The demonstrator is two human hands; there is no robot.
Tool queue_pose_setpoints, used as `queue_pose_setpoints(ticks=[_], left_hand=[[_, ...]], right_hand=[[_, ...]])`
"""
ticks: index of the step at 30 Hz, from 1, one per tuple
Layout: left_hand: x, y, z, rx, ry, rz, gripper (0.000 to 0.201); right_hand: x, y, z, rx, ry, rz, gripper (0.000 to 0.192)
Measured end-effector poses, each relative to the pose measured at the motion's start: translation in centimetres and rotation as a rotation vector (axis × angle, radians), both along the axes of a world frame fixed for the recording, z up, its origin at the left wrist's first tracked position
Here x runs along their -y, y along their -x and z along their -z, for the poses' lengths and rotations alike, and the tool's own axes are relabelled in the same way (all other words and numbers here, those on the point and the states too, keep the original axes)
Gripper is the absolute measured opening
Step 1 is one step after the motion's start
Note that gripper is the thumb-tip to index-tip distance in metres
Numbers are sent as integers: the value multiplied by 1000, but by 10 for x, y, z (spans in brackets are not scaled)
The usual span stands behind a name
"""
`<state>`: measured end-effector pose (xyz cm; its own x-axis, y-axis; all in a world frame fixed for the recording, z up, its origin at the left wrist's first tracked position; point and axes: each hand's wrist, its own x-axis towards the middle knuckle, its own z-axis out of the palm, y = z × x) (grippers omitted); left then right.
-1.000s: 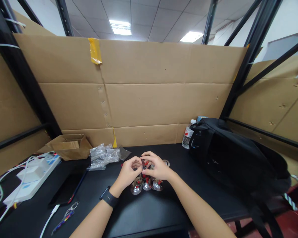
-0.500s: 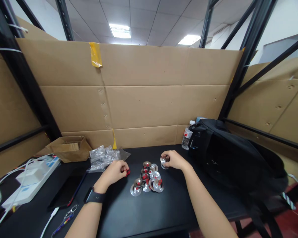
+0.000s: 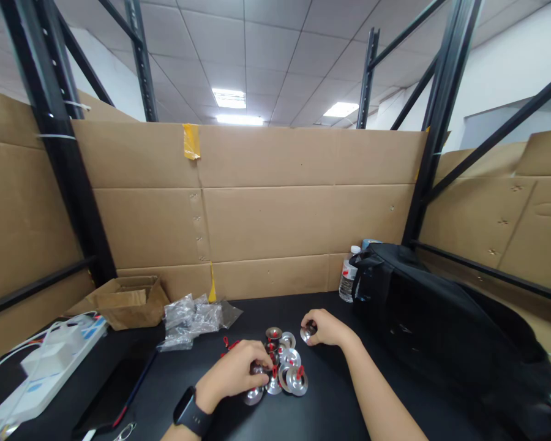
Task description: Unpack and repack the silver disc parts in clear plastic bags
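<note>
On the black bench (image 3: 330,416), a cluster of small silver discs with red parts (image 3: 284,367) lies at the centre, just in front of the person. The left hand (image 3: 236,373) rests on the near-left edge of this cluster, fingers curled down over one disc; the grip appears closed on it, though the fingers hide the contact. A dark watch (image 3: 190,413) sits on the left wrist. The right hand (image 3: 324,327) is placed behind and to the right of the cluster, its grip closed around a separate silver disc (image 3: 307,334) that stands on the bench surface. Small red pieces (image 3: 227,345) lie loose just beyond the left hand. Clear plastic bags (image 3: 193,315) lie further left, near an open cardboard box (image 3: 123,300). A black bag (image 3: 431,331) occupies the right side of the bench, with a water bottle (image 3: 348,282) just beside it against the cardboard wall (image 3: 280,226).
</note>
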<state>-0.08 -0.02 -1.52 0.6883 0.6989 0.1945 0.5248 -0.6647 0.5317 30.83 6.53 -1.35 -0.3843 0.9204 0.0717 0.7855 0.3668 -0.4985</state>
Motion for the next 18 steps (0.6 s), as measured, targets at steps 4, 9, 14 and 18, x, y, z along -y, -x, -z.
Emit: queue_pose_setpoints(ticks=[4, 9, 14, 18], left_hand=[[0, 5, -3, 13, 37, -8, 18], [-4, 19, -6, 59, 125, -3, 30], [-11, 25, 4, 31, 257, 55, 23], [-8, 24, 3, 19, 259, 43, 10]], right_hand=[[6, 10, -5, -52, -78, -21, 40], [15, 25, -13, -135, -119, -64, 35], [22, 37, -15, -139, -115, -141, 38], [26, 43, -18, -150, -134, -164, 36]])
